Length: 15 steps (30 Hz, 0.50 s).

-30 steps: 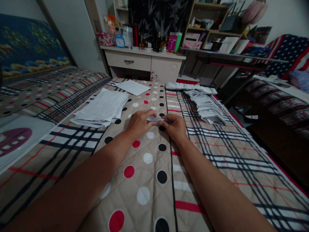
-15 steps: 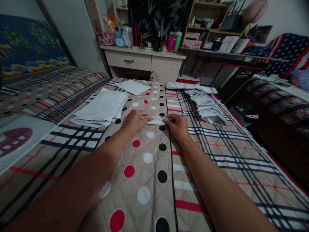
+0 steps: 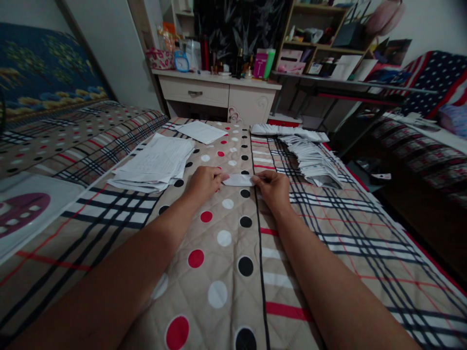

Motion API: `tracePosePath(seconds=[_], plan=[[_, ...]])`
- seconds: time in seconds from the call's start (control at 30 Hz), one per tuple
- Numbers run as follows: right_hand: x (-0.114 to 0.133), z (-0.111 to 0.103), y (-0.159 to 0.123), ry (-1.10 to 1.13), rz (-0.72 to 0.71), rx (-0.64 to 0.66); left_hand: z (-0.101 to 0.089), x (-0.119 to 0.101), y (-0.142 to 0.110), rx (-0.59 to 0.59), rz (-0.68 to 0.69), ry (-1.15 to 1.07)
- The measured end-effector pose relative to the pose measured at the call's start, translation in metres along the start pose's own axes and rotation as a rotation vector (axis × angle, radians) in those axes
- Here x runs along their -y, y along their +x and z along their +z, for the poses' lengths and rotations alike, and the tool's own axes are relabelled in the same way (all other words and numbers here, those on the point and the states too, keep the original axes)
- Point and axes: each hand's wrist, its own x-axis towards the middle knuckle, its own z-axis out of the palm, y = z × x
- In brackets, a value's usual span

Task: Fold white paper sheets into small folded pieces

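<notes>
A narrow strip of folded white paper [image 3: 238, 180] lies crosswise between my hands on the dotted bedspread [image 3: 233, 262]. My left hand [image 3: 206, 183] pinches its left end between thumb and fingers. At the other end, my right hand [image 3: 273, 187] has its thumb and fingertips closed on the paper. Left of my hands sits a stack of white sheets [image 3: 155, 160] with faint writing. A row of folded paper pieces [image 3: 312, 158] fans out to the right, with another folded bundle [image 3: 288, 130] just behind it.
More white sheets [image 3: 202, 131] lie farther back on the bed. A clear plastic item with a purple print [image 3: 25, 214] is at the left edge. Beyond the bed stand a white dresser [image 3: 197, 92] and a shelf desk [image 3: 328, 80] with many items.
The paper between my hands now lies flatter, as a straight, narrow strip. My right hand has shifted slightly to the right. The stacks have stayed put.
</notes>
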Motion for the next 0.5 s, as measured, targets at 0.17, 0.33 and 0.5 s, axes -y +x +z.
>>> tracePosePath(seconds=[0.17, 0.33, 0.5], plan=[[0.0026, 0.0019, -0.0020, 0.117, -0.017, -0.020, 0.0017, -0.0028, -0.0008, -0.053, -0.043, -0.223], [0.0050, 0.0036, -0.0022, 0.095, -0.004, 0.010, 0.0021, -0.0077, -0.0021, -0.105, -0.016, -0.124], [0.0068, 0.0048, -0.0027, 0.041, -0.052, 0.034, 0.0035, -0.0079, -0.0036, -0.131, 0.005, -0.060]])
